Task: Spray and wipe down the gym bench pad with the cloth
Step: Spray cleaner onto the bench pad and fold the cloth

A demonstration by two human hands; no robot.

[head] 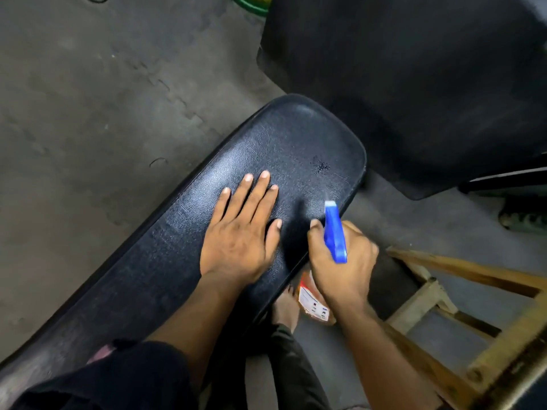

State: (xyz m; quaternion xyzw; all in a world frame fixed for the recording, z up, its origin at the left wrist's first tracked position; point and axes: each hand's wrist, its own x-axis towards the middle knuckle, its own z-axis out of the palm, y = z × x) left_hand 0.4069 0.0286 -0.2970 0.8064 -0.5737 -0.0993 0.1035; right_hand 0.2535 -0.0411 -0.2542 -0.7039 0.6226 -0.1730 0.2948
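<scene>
A long black padded gym bench pad (177,232) runs from the lower left to the upper middle. A small wet spray patch (321,166) shows near its far end. My left hand (241,232) lies flat on the pad, palm down, fingers spread, holding nothing. My right hand (343,261) grips a spray bottle (334,232) with a blue trigger head and an orange body with a white label, at the pad's right edge, nozzle pointing toward the far end. No cloth is visible.
A wooden stool frame (461,294) stands at the right, close to my right arm. A large black mat (414,69) covers the floor beyond the bench. My bare foot (285,309) rests on the grey concrete floor (74,99). A green ring (251,4) sits at the top edge.
</scene>
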